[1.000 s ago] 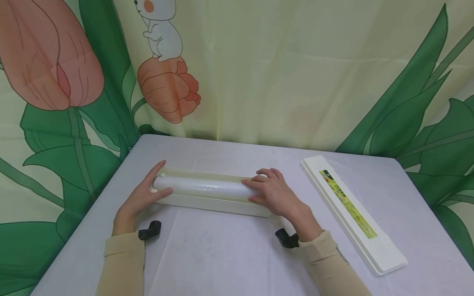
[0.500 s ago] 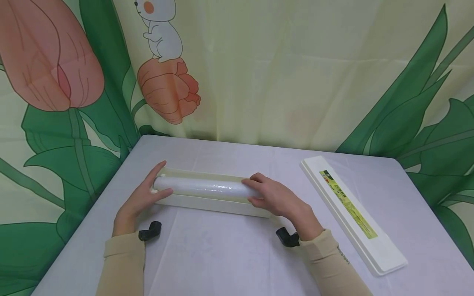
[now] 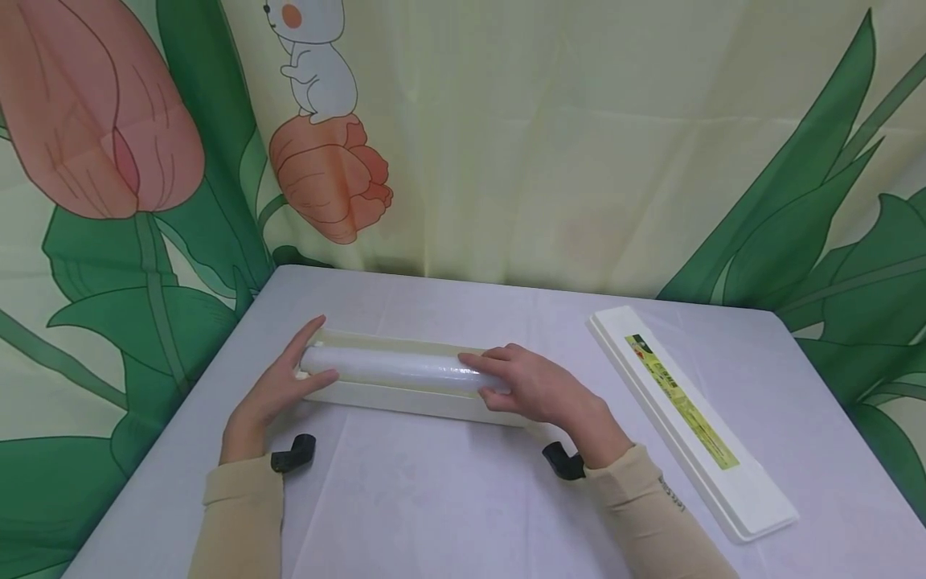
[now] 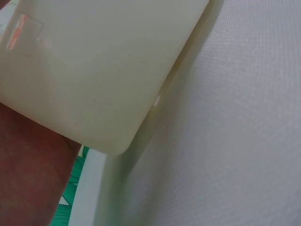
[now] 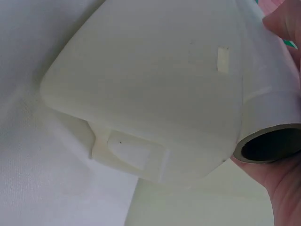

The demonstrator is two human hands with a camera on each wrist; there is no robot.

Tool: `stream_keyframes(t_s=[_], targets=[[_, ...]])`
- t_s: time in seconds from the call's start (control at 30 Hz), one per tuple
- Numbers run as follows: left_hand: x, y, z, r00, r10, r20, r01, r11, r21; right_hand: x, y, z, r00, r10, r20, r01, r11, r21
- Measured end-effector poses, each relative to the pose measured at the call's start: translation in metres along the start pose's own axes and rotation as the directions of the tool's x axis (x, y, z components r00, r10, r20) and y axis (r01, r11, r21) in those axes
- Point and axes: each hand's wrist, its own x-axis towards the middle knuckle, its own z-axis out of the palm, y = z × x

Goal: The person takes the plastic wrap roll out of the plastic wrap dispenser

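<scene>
A white roll of cling film [image 3: 398,367] lies lengthwise in a long off-white box [image 3: 419,404]. My left hand [image 3: 269,396] grips the box's left end, thumb over the near rim and a finger along the far corner. With thumb and fingers, my right hand [image 3: 546,388] holds the roll near its right end. In the right wrist view, the roll [image 5: 270,80] sticks out above the box's end wall [image 5: 141,80], its hollow cardboard core facing the camera. The left wrist view shows mostly the other end of the box [image 4: 103,80].
A long white lid [image 3: 755,490] with a yellow-green label lies slantwise on the right of the table. Beneath everything is a white tablecloth [image 3: 427,498]. A printed curtain [image 3: 506,145] hangs behind the table's far edge.
My right hand's raised fingers have come down, and its index fingertip has slid left along the roll. The roll's shiny highlight has shifted right. My left hand and the lid stay put.
</scene>
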Motion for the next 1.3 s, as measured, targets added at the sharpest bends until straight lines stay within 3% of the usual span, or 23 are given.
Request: stream_keyframes(t_s=[0.1, 0.27, 0.47, 0.73, 1.1, 1.3], targets=[[0.0, 0.0, 0.0, 1.0, 0.006, 0.0, -0.006, 1.0, 0.003, 0.0, 0.001, 0.001, 1.0, -0.013, -0.007, 0.013, 1.0, -0.004], [0.0, -0.001, 0.0, 1.0, 0.014, 0.001, -0.014, 1.0, 0.008, 0.003, 0.0, 0.0, 0.994, -0.103, -0.042, 0.099, 0.992, -0.082], [0.0, 0.0, 0.0, 1.0, 0.008, -0.002, -0.008, 1.0, 0.007, 0.005, -0.001, -0.001, 0.975, -0.206, -0.088, 0.183, 0.96, -0.213], [-0.001, 0.003, 0.0, 1.0, -0.003, 0.0, 0.003, 1.0, -0.001, 0.004, 0.004, 0.008, 0.94, -0.29, -0.178, 0.207, 0.903, -0.377], [-0.001, 0.002, -0.001, 1.0, 0.014, 0.003, -0.014, 1.0, 0.0, -0.004, 0.007, 0.006, 0.915, -0.315, -0.252, 0.188, 0.886, -0.424], [-0.001, 0.0, -0.002, 1.0, -0.002, 0.005, 0.002, 1.0, -0.022, -0.011, 0.008, 0.002, 0.928, -0.276, -0.249, 0.158, 0.9, -0.407]])
